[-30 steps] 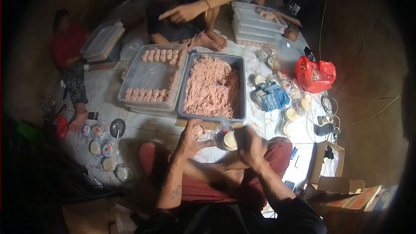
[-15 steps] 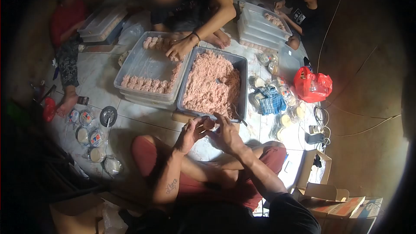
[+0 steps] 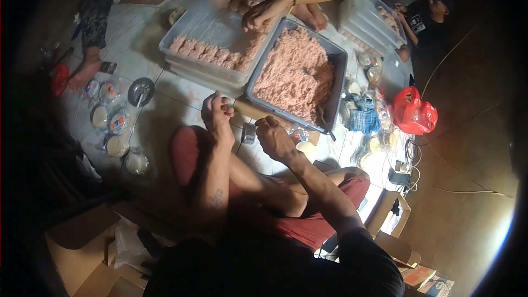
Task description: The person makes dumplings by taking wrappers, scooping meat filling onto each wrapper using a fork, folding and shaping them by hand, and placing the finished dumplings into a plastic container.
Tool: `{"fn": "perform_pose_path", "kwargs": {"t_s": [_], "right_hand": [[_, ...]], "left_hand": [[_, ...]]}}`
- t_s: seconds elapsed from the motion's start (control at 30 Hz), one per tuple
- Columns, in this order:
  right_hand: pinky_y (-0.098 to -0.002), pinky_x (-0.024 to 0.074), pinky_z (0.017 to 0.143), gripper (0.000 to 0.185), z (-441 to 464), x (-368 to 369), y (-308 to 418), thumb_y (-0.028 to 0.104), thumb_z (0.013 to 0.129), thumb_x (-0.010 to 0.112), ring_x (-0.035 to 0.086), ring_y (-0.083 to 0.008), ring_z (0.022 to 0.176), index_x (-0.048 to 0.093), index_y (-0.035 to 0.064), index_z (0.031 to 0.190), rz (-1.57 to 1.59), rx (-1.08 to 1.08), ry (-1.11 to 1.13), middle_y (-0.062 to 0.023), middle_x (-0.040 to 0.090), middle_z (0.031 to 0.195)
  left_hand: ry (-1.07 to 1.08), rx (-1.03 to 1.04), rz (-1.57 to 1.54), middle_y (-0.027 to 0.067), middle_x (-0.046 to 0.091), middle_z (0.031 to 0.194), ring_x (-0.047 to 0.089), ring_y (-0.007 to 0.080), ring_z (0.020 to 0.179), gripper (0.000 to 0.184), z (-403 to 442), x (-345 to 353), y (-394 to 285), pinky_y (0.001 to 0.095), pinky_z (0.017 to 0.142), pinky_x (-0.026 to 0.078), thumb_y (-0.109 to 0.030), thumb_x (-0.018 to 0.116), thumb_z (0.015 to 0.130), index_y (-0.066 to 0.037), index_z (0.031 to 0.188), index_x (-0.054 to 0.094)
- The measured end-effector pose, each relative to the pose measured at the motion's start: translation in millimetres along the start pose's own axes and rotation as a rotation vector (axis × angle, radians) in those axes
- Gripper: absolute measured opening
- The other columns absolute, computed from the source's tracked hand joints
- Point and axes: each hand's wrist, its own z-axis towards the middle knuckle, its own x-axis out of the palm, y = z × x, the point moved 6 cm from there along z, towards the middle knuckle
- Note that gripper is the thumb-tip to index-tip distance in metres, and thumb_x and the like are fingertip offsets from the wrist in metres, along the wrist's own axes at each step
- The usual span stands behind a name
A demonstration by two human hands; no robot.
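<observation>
My left hand [image 3: 218, 114] is raised over the floor in front of the clear tray, its fingers curled in; whether anything is inside cannot be seen. My right hand [image 3: 276, 139] is closed with the fingers bent, below the near edge of the grey tub [image 3: 294, 113], and its contents are hidden too. Inside the tub lies a heap of pink minced mixture [image 3: 297, 71]. To its left, the clear plastic tray [image 3: 212, 23] carries rows of pink lumps [image 3: 206, 52]. A small dark box [image 3: 248, 133] sits on the floor between my hands.
Across the tray, a co-worker's hand [image 3: 267, 14] reaches over its far right side. Lidded round tubs [image 3: 117, 146] stand at left near a dark ashtray-like dish [image 3: 141, 92]. On the right are a blue checked cloth [image 3: 363, 115], a red plastic bag [image 3: 413, 113] and cables [image 3: 412, 157].
My hands have moved apart; the round brownish thing between them earlier no longer shows. The view has shifted, and the co-worker across leans further over the tray.
</observation>
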Motion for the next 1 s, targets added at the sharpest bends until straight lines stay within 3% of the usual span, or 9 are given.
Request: {"fn": "perform_pose_path", "kwargs": {"t_s": [0.1,0.2,0.37,0.6,0.73,0.8,0.87,0.93,1.0], "right_hand": [[-0.051,0.0482,0.093,0.038,4,54,-33,0.006,0.088,0.046,0.057,-0.047,0.109,0.057,-0.0035,0.123,-0.095,0.253,0.336,-0.0299,0.057,0.119],[-0.0524,0.0485,0.086,0.035,-4,78,-43,0.0,0.082,0.049,0.058,-0.0441,0.097,0.06,-0.0021,0.114,-0.181,0.008,0.135,-0.0236,0.06,0.103],[-0.0543,0.0407,0.107,0.042,-9,50,-46,0.007,0.084,0.059,0.048,-0.0499,0.126,0.056,-0.0038,0.124,-0.159,0.276,0.299,-0.0313,0.053,0.133],[-0.0517,0.0475,0.094,0.049,-12,65,-44,0.012,0.084,0.063,0.056,-0.0481,0.109,0.053,-0.0037,0.129,-0.073,0.191,0.232,-0.0264,0.061,0.118],[-0.0456,0.0513,0.089,0.031,-32,81,-64,0.008,0.085,0.064,0.06,-0.041,0.102,0.06,-0.0024,0.114,-0.103,0.165,0.22,-0.0192,0.066,0.108],[-0.0442,0.0526,0.086,0.024,-14,27,-19,0.007,0.086,0.063,0.062,-0.0379,0.098,0.063,-0.0012,0.109,-0.038,0.171,0.155,-0.018,0.067,0.104],[-0.0423,0.0535,0.08,0.021,-32,-16,-15,0.005,0.086,0.063,0.062,-0.0356,0.094,0.064,-0.0001,0.107,0.237,0.563,0.012,-0.0172,0.067,0.102],[-0.04,0.053,0.075,0.023,-58,-42,-20,0.004,0.086,0.064,0.062,-0.0324,0.091,0.063,0.0004,0.109,0.265,0.602,0.001,-0.0145,0.067,0.099],[-0.0354,0.0519,0.072,0.032,-93,-56,-27,0.003,0.087,0.065,0.064,-0.0247,0.09,0.06,0.0035,0.119,0.4,0.65,-0.055,-0.0104,0.066,0.096]], "left_hand": [[-0.053,0.048,0.035,0.0019,0.059,0.083,0.05,0.0108,0.063,0.02,2,1,0,0.0259,0.058,0.042,-0.026,0.064,0.096,-0.009,0.106,0.062],[-0.082,0.064,0.041,0.0032,0.06,0.084,0.049,0.0106,0.061,0.021,4,1,0,0.0261,0.057,0.042,-0.025,0.064,0.096,-0.007,0.106,0.061],[-0.058,0.067,0.016,0.0034,0.06,0.085,0.049,0.0103,0.061,0.026,2,3,0,0.0267,0.058,0.042,-0.028,0.066,0.095,-0.006,0.106,0.061],[0.044,0.041,0.201,0.0052,0.061,0.088,0.054,0.0105,0.072,0.035,14,7,26,0.0247,0.062,0.044,-0.038,0.067,0.095,-0.006,0.107,0.059],[0.214,0.018,0.506,0.0039,0.067,0.083,0.055,0.0122,0.065,0.038,23,-2,59,0.0307,0.06,0.045,-0.042,0.071,0.089,-0.006,0.096,0.065],[0.273,0.32,1.002,0.0065,0.068,0.084,0.06,0.016,0.071,0.043,27,-12,73,0.0329,0.066,0.049,-0.045,0.071,0.088,-0.004,0.097,0.064],[0.311,0.327,1.165,0.0121,0.071,0.092,0.068,0.0252,0.083,0.046,15,-14,69,0.0378,0.076,0.053,-0.044,0.072,0.086,-0.002,0.1,0.064],[0.451,0.08,1.729,0.0232,0.07,0.112,0.068,0.0404,0.103,0.046,6,-12,75,0.0477,0.088,0.054,-0.036,0.071,0.09,0.0,0.117,0.059],[0.456,-0.013,1.805,0.023,0.069,0.119,0.067,0.0377,0.111,0.051,-2,-4,70,0.0462,0.093,0.054,-0.035,0.077,0.085,0.002,0.116,0.062]]}}
